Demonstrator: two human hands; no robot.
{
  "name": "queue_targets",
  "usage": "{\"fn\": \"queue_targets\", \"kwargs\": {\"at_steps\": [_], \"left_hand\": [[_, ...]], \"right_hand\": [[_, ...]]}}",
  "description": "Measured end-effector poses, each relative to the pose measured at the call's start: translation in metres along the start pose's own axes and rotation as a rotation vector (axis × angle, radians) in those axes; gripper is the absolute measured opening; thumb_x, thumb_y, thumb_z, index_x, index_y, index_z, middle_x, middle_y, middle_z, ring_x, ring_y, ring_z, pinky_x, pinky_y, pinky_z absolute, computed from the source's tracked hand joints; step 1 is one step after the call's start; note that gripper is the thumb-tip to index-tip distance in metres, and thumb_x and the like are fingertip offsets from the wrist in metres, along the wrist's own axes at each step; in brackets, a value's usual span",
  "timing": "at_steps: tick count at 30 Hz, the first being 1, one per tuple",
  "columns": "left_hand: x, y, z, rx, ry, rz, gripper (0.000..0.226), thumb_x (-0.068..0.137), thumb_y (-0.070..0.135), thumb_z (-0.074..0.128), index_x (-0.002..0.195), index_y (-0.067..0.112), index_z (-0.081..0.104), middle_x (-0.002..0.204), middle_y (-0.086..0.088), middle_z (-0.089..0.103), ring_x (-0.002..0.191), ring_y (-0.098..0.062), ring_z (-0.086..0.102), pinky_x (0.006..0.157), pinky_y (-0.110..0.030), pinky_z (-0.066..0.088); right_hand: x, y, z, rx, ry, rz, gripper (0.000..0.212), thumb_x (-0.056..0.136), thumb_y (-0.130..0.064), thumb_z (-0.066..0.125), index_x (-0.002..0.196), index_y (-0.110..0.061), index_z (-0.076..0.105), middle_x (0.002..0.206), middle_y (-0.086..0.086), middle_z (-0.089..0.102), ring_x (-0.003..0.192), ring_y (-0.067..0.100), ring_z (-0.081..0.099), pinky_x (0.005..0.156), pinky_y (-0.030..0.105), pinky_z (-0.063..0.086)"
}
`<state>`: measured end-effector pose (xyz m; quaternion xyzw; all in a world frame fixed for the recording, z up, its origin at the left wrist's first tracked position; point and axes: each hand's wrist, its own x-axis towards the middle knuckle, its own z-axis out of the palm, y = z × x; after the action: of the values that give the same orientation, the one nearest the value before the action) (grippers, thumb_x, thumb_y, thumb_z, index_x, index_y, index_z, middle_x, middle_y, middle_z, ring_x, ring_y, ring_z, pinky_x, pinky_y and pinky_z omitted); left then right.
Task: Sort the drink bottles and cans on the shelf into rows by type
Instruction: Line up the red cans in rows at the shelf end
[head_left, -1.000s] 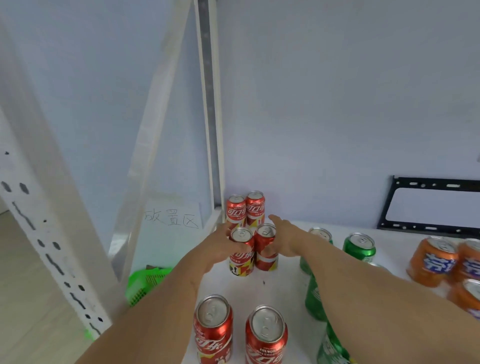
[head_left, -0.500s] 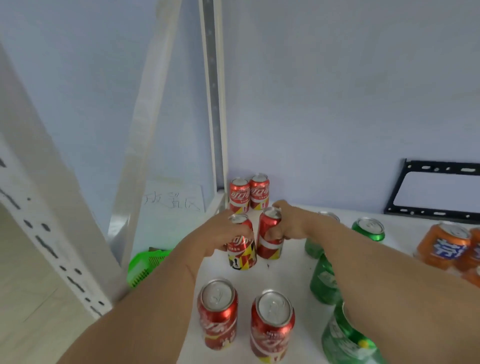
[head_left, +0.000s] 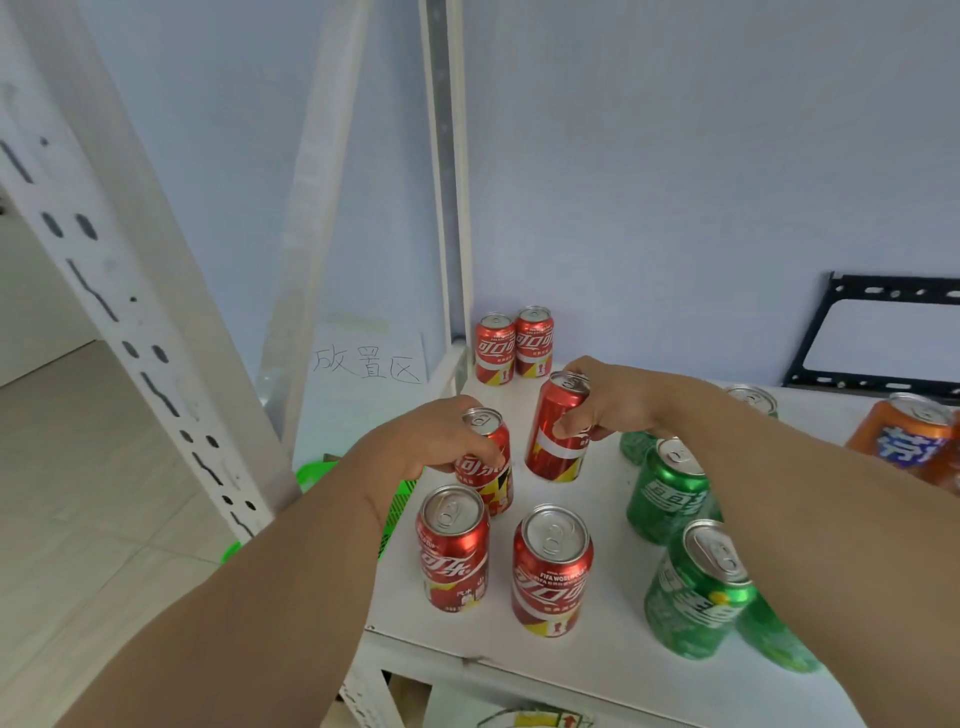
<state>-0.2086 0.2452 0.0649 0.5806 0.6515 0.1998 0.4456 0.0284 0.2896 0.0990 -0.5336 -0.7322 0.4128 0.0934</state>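
Red cola cans stand in two columns at the left end of the white shelf (head_left: 597, 654). My left hand (head_left: 431, 441) grips one red can (head_left: 488, 467) in the middle row, fingers curled round its top. My right hand (head_left: 602, 405) grips the neighbouring red can (head_left: 556, 436), which leans to the right. Two red cans (head_left: 514, 348) stand at the back by the wall. Two more red cans (head_left: 452, 545) (head_left: 551, 569) stand at the front. Green cans (head_left: 667, 493) (head_left: 698, 587) sit to the right, partly hidden by my right forearm.
Orange cans (head_left: 904, 436) stand at the far right. A black metal bracket (head_left: 831, 332) leans on the wall behind them. A white shelf post (head_left: 447, 182) rises at the back left corner, with a handwritten paper sign (head_left: 369, 364) beside it. A green basket (head_left: 311, 478) lies below on the left.
Both hands have drawn their red cans back from the rear pair toward the front; the two held cans have spread apart, and the right one now leans.
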Motion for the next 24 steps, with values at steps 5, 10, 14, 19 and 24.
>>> {"fn": "queue_targets", "kwargs": {"at_steps": [5,10,14,19,24], "left_hand": [[-0.005,0.002,0.0,0.089,0.022,0.01,0.071,0.056,0.022,0.091,0.118,0.028,0.058,0.106,-0.001,0.068,0.1,-0.023,0.063,0.089,-0.043,0.055],[-0.007,0.002,0.003,0.102,0.021,0.006,0.074,0.062,0.022,0.091,0.124,0.026,0.053,0.112,-0.002,0.066,0.103,-0.023,0.061,0.096,-0.046,0.05],[-0.008,0.006,0.006,0.057,0.014,0.013,0.085,0.066,0.041,0.088,0.138,0.024,0.045,0.134,-0.005,0.057,0.115,-0.024,0.056,0.094,-0.039,0.048],[-0.009,0.016,0.013,0.196,0.199,0.18,0.076,0.081,0.053,0.07,0.145,0.022,0.044,0.149,-0.002,0.048,0.129,-0.024,0.05,0.09,-0.033,0.042],[-0.016,0.016,0.022,0.487,0.434,0.341,0.052,0.088,0.052,0.059,0.133,0.026,0.055,0.135,0.002,0.06,0.117,-0.021,0.058,0.083,-0.034,0.042]], "right_hand": [[-0.006,0.001,0.009,-0.035,0.006,0.015,0.074,0.074,-0.02,0.083,0.129,-0.025,0.035,0.114,-0.001,0.059,0.105,0.022,0.059,0.088,0.041,0.056],[-0.019,0.003,0.015,-0.083,0.044,0.039,0.075,0.073,-0.028,0.083,0.131,-0.026,0.035,0.116,0.001,0.06,0.1,0.021,0.062,0.084,0.039,0.058],[-0.029,0.003,0.024,-0.137,0.087,0.086,0.079,0.07,-0.036,0.083,0.131,-0.027,0.034,0.113,0.001,0.061,0.094,0.02,0.064,0.078,0.036,0.058],[-0.038,-0.001,0.04,-0.262,0.159,0.16,0.088,0.067,-0.045,0.08,0.136,-0.026,0.029,0.109,0.0,0.058,0.09,0.019,0.06,0.08,0.037,0.052],[-0.042,-0.003,0.058,-0.245,0.211,0.204,0.089,0.071,-0.042,0.08,0.139,-0.02,0.026,0.12,0.007,0.059,0.097,0.025,0.058,0.082,0.038,0.048]]}}
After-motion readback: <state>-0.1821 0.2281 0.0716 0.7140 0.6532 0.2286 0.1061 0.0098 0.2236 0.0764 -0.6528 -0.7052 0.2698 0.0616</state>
